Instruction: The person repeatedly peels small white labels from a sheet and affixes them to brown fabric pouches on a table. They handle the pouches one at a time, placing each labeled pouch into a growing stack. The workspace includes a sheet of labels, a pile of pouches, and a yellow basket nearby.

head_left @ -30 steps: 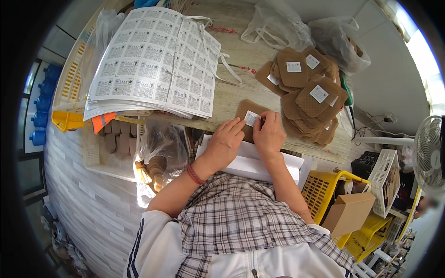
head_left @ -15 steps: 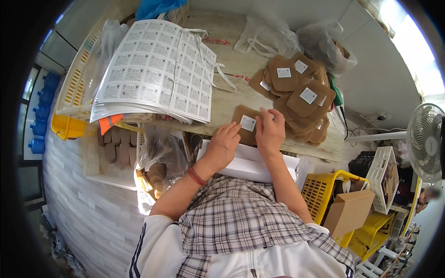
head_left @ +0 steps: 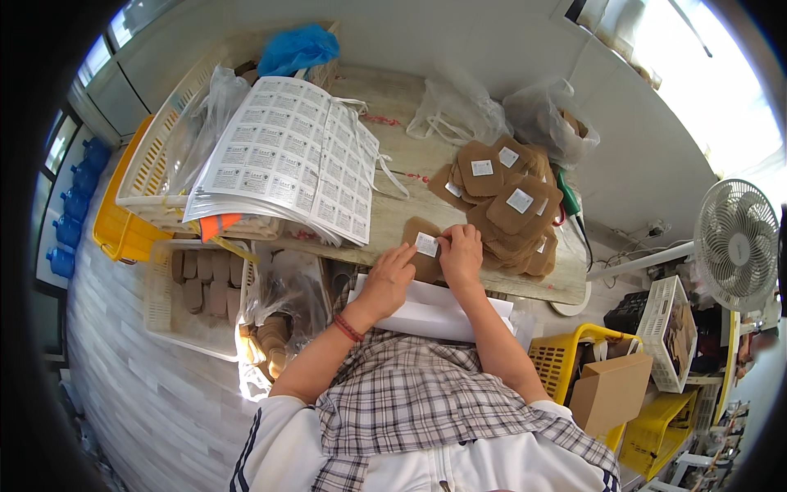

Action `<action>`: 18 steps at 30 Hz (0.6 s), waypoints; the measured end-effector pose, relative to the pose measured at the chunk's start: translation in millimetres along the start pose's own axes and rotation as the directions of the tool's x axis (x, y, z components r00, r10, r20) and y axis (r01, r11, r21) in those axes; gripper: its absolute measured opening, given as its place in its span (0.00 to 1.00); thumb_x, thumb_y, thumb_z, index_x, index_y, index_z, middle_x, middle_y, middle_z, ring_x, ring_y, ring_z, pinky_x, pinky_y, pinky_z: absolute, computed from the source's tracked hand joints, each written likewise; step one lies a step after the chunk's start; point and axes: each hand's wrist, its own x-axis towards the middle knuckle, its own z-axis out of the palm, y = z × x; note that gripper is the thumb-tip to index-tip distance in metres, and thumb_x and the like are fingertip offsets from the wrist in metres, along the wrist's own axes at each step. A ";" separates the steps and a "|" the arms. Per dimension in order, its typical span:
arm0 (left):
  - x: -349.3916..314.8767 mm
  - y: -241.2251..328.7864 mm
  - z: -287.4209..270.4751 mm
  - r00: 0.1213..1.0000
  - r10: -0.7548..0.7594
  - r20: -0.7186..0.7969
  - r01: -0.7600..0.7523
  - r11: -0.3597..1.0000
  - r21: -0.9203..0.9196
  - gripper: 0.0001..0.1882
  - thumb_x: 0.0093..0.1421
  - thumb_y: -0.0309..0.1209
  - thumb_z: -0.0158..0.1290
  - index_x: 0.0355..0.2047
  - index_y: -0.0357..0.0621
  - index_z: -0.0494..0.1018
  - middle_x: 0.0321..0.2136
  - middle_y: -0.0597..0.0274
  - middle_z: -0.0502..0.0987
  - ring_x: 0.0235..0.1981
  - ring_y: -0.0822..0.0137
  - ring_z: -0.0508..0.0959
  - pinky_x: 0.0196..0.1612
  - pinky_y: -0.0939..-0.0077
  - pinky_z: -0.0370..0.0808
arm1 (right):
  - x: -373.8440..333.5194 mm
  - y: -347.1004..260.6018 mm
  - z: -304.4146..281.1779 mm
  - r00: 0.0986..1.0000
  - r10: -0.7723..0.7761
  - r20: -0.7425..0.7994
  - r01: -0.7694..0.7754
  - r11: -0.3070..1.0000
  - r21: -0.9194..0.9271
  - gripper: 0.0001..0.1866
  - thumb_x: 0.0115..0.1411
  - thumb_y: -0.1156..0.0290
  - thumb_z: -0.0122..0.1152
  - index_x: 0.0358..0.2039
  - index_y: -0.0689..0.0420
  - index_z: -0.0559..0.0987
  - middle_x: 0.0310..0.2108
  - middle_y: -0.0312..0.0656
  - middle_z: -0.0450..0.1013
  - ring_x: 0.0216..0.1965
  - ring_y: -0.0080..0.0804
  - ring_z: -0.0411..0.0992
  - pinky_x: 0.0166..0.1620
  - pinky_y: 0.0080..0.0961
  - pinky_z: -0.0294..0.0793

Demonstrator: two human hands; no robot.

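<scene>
A brown rounded pad [head_left: 422, 225] lies at the table's near edge, with a square white label [head_left: 426, 243] on its face. My left hand [head_left: 389, 279] rests at the pad's left side, fingers stretched out and their tips beside the label. My right hand [head_left: 461, 256] has its fingers bent and drawn together at the label's right edge. White paper [head_left: 434, 310] lies below the hands, over my lap. Right of the hands is a heaped pile of brown pads [head_left: 512, 215], several bearing similar white labels.
A thick stack of printed label sheets [head_left: 266, 156] leans on a cream plastic basket [head_left: 160, 164] at left. Clear plastic bags [head_left: 459, 115] sit at the back. A green-handled tool [head_left: 567, 195] lies beyond the pile. At right stand a fan [head_left: 738, 246] and a yellow basket [head_left: 549, 361].
My right fingers have come down from above the label to its right edge. My left hand stays beside the pad. The whole view has shifted slightly.
</scene>
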 end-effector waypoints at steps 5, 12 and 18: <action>-10.5 11.9 -14.0 0.998 -0.004 -0.070 0.005 1.000 0.009 0.04 0.58 0.23 0.49 0.29 0.34 0.72 0.59 0.38 0.69 0.65 0.42 0.64 0.67 0.48 0.59 | 26.6 -11.6 -24.9 0.986 0.162 0.045 -0.168 0.946 0.277 0.06 0.60 0.71 0.63 0.37 0.54 0.75 0.34 0.46 0.77 0.37 0.50 0.77 0.38 0.42 0.75; -32.8 27.0 -11.2 0.997 0.016 -0.080 -0.023 0.996 -0.087 0.05 0.56 0.22 0.52 0.32 0.34 0.75 0.52 0.42 0.74 0.59 0.42 0.70 0.64 0.49 0.64 | 158.4 58.9 -87.2 0.973 -0.145 -0.181 0.130 0.987 -0.090 0.14 0.62 0.70 0.61 0.49 0.56 0.76 0.45 0.50 0.77 0.48 0.53 0.74 0.50 0.43 0.74; -54.1 34.8 -25.2 0.998 -0.049 -0.035 0.045 0.994 -0.103 0.13 0.56 0.22 0.50 0.41 0.36 0.76 0.46 0.50 0.76 0.56 0.51 0.72 0.64 0.52 0.63 | 84.7 28.9 -90.5 0.907 -0.407 -0.110 0.353 0.875 -0.331 0.31 0.56 0.58 0.69 0.59 0.51 0.73 0.58 0.44 0.69 0.63 0.46 0.63 0.67 0.45 0.58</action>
